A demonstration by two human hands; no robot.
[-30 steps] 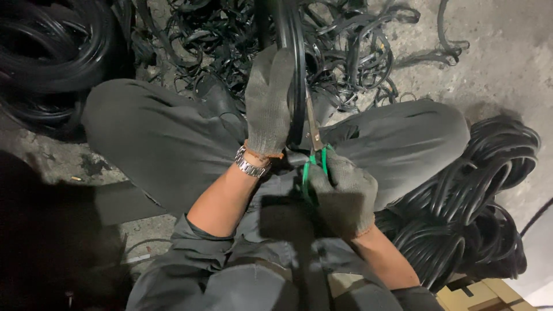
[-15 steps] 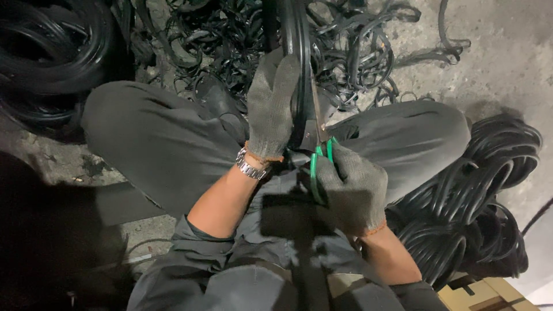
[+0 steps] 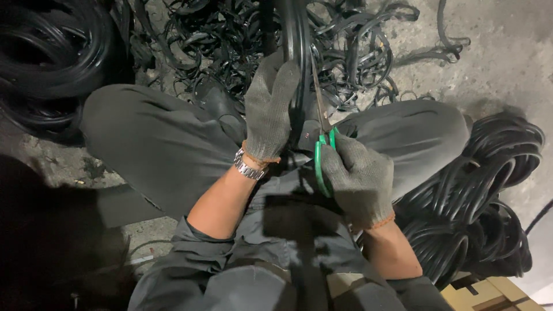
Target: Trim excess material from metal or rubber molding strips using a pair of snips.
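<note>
Left hand (image 3: 269, 109) clasps the limp, flexible rubber strip (image 3: 298, 52); right hand (image 3: 358, 175), below it, grips closed-fingered the scissors (image 3: 320, 138), cutting alongside.

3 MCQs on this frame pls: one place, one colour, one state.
1. Where does the stack of coiled black rings lie?
A. By the person's right leg
B. On the person's lap
C. Hung on a wall

2. What colour are the scissors' handles?
A. Red
B. Green
C. Yellow

3. What is the left hand doing?
A. Resting flat on the floor
B. Hanging free in the air
C. Gripping the black rubber ring

Key:
1 A: the coiled black rings are piled on the floor beside the right leg.
2 B: the scissors in the right hand show green loops.
3 C: the gloved left hand is wrapped on the black rubber ring, held upright, with the blades alongside it.
</note>
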